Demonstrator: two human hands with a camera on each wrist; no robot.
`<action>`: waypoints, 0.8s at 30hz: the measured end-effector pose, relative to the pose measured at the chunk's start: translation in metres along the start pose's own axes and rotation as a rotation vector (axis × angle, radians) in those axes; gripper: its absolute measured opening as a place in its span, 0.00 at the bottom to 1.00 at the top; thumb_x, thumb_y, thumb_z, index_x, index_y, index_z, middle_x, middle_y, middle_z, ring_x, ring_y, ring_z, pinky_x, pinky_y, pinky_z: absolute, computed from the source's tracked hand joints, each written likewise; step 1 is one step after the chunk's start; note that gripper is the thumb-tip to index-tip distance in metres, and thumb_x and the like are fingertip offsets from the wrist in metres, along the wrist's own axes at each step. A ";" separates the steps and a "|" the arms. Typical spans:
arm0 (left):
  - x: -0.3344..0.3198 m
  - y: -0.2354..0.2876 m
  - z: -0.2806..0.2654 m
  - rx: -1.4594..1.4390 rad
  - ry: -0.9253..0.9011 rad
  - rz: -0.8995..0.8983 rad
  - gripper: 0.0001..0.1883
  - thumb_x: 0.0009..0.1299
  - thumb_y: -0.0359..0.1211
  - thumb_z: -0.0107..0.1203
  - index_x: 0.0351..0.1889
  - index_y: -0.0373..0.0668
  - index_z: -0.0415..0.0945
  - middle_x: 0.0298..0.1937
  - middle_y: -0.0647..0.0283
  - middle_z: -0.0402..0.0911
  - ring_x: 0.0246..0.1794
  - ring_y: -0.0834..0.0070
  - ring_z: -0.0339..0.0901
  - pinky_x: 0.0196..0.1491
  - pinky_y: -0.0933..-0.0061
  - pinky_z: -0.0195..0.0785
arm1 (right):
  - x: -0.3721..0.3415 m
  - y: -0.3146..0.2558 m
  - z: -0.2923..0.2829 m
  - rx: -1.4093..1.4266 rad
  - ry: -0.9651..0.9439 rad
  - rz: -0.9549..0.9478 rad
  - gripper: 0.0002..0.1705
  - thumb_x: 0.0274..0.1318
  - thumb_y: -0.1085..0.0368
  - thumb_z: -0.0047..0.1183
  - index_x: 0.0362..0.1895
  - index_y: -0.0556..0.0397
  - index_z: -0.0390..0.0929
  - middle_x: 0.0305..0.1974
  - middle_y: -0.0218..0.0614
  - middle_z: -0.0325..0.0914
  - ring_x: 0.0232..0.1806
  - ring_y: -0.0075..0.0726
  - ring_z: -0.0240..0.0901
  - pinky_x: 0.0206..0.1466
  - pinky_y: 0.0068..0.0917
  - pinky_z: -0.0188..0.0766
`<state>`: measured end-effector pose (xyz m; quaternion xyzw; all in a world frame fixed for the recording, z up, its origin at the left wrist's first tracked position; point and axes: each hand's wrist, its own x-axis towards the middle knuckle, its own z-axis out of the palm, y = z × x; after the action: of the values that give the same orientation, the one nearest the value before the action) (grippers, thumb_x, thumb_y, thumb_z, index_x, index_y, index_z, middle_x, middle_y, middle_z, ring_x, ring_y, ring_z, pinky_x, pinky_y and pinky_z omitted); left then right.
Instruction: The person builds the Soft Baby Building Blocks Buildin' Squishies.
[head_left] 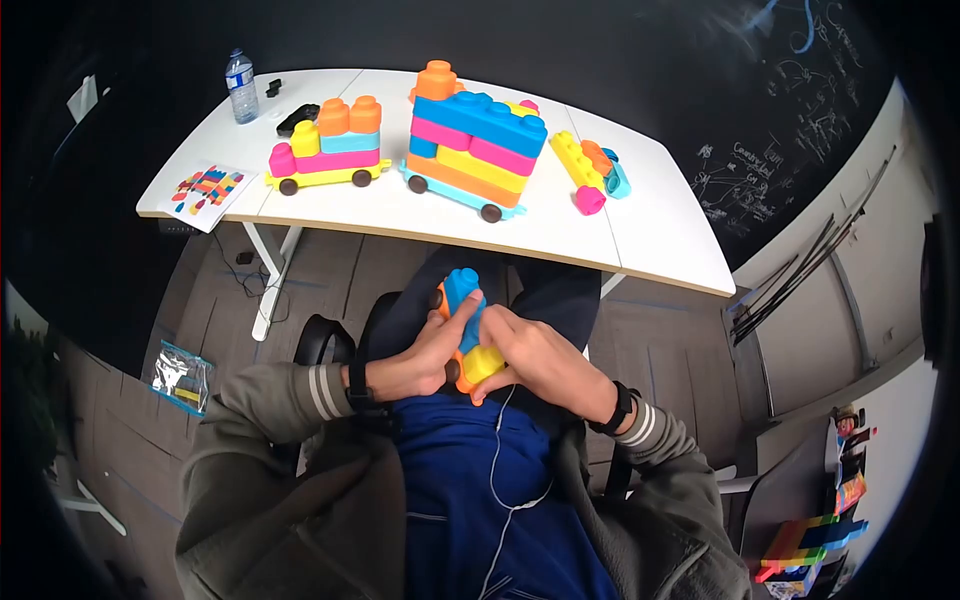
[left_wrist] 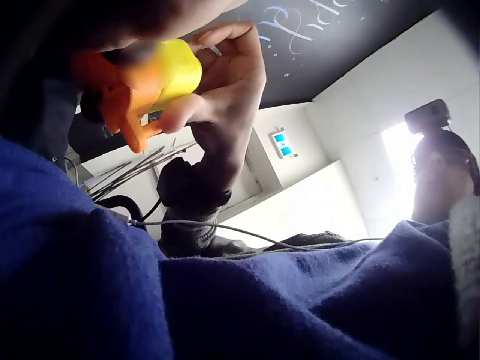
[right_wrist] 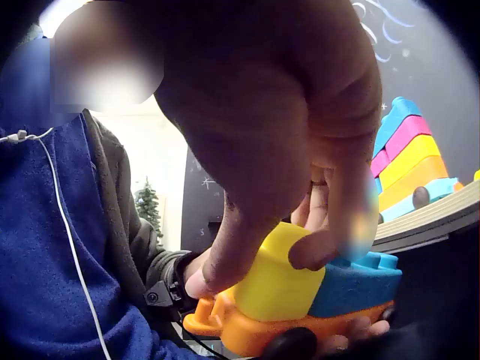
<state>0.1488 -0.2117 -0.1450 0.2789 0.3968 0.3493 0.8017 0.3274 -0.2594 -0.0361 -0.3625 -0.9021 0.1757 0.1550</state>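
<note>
Over my lap is an orange wheeled toy base [right_wrist: 247, 330] with dark wheels, carrying a yellow block [right_wrist: 279, 274] and a blue block [right_wrist: 356, 286] side by side. My left hand [head_left: 412, 368] grips this toy wagon from the left, thumb along the blue block and fingertips under the base in the right wrist view. From the other side, my right hand [head_left: 545, 362] holds the yellow block, its fingers bent over the top and its thumb down by the orange end piece. In the left wrist view the yellow block [left_wrist: 176, 69] shows between the right fingers and thumb.
Ahead, a white table [head_left: 640, 230] bears a small block wagon [head_left: 340, 160], a taller block wagon [head_left: 470, 150], loose blocks [head_left: 590, 165], a picture sheet [head_left: 205, 195] and a water bottle [head_left: 241, 88]. A white cable [head_left: 497, 460] hangs down my front.
</note>
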 end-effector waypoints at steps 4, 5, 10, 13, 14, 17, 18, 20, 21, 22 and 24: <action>-0.005 0.005 0.005 0.042 0.020 0.045 0.22 0.82 0.51 0.59 0.63 0.52 0.67 0.54 0.67 0.80 0.55 0.76 0.82 0.54 0.66 0.82 | 0.002 0.001 0.007 -0.060 0.020 -0.138 0.40 0.41 0.54 0.80 0.47 0.64 0.67 0.47 0.51 0.70 0.46 0.64 0.78 0.45 0.48 0.79; -0.004 0.003 0.003 0.050 0.003 0.056 0.18 0.82 0.46 0.58 0.62 0.51 0.68 0.54 0.67 0.79 0.55 0.76 0.81 0.54 0.67 0.81 | 0.001 0.002 0.010 -0.049 0.032 -0.134 0.40 0.41 0.53 0.79 0.47 0.64 0.67 0.47 0.51 0.70 0.46 0.64 0.78 0.45 0.48 0.79; -0.008 0.005 0.001 0.141 -0.062 0.082 0.11 0.81 0.28 0.51 0.58 0.49 0.72 0.52 0.68 0.79 0.53 0.77 0.80 0.54 0.68 0.80 | -0.003 0.001 0.016 0.016 0.047 -0.087 0.39 0.38 0.48 0.82 0.43 0.57 0.71 0.43 0.44 0.71 0.38 0.61 0.77 0.41 0.45 0.76; -0.017 0.008 0.005 0.158 -0.118 0.065 0.10 0.82 0.30 0.51 0.59 0.49 0.72 0.51 0.67 0.79 0.54 0.76 0.81 0.55 0.67 0.81 | -0.004 0.004 0.005 0.125 0.017 -0.082 0.39 0.38 0.51 0.84 0.47 0.58 0.75 0.42 0.41 0.77 0.38 0.52 0.82 0.43 0.39 0.80; -0.019 0.009 0.008 0.157 -0.157 0.045 0.10 0.82 0.30 0.51 0.59 0.49 0.72 0.51 0.66 0.79 0.55 0.75 0.81 0.56 0.67 0.81 | -0.005 0.006 -0.005 0.116 0.026 -0.072 0.39 0.38 0.51 0.84 0.47 0.58 0.75 0.42 0.41 0.77 0.38 0.52 0.82 0.43 0.39 0.80; -0.022 0.014 0.012 0.178 -0.201 -0.025 0.14 0.79 0.34 0.58 0.59 0.46 0.71 0.53 0.64 0.79 0.57 0.71 0.82 0.57 0.61 0.84 | -0.005 0.024 -0.052 0.340 -0.140 -0.045 0.39 0.44 0.51 0.84 0.54 0.57 0.77 0.36 0.37 0.84 0.39 0.37 0.84 0.47 0.32 0.83; -0.022 0.014 0.012 0.228 -0.217 -0.035 0.17 0.78 0.35 0.61 0.60 0.45 0.70 0.54 0.63 0.79 0.57 0.69 0.83 0.57 0.59 0.85 | -0.006 0.031 -0.071 0.298 -0.080 0.021 0.37 0.45 0.51 0.83 0.53 0.57 0.78 0.34 0.37 0.85 0.38 0.37 0.84 0.46 0.32 0.82; -0.021 0.011 0.012 0.192 -0.245 -0.047 0.20 0.75 0.35 0.64 0.60 0.42 0.70 0.59 0.61 0.77 0.59 0.65 0.83 0.58 0.53 0.85 | -0.003 0.048 -0.110 0.202 0.004 0.218 0.29 0.52 0.60 0.80 0.55 0.56 0.81 0.37 0.34 0.87 0.41 0.32 0.86 0.47 0.29 0.81; -0.024 0.014 0.015 0.141 -0.244 -0.062 0.21 0.75 0.35 0.63 0.61 0.42 0.69 0.61 0.60 0.77 0.60 0.62 0.83 0.59 0.51 0.85 | 0.001 0.075 -0.123 0.048 0.110 0.228 0.25 0.56 0.60 0.76 0.54 0.55 0.81 0.38 0.35 0.87 0.39 0.31 0.85 0.46 0.29 0.80; -0.027 0.016 0.017 0.090 -0.241 -0.077 0.21 0.75 0.34 0.62 0.62 0.42 0.68 0.63 0.58 0.76 0.61 0.60 0.82 0.60 0.50 0.84 | 0.010 0.098 -0.139 -0.040 0.201 0.283 0.22 0.58 0.58 0.75 0.50 0.56 0.83 0.39 0.38 0.89 0.37 0.34 0.85 0.46 0.31 0.80; -0.027 0.016 0.018 0.080 -0.233 -0.082 0.23 0.76 0.34 0.58 0.65 0.43 0.65 0.65 0.55 0.75 0.63 0.55 0.82 0.61 0.46 0.83 | 0.031 0.153 -0.159 -0.251 0.389 0.260 0.12 0.60 0.63 0.71 0.41 0.59 0.87 0.39 0.44 0.90 0.41 0.48 0.88 0.46 0.38 0.82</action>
<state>0.1466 -0.2262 -0.1126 0.3327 0.3258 0.2655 0.8442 0.4629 -0.1017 0.0447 -0.5184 -0.8161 0.0079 0.2553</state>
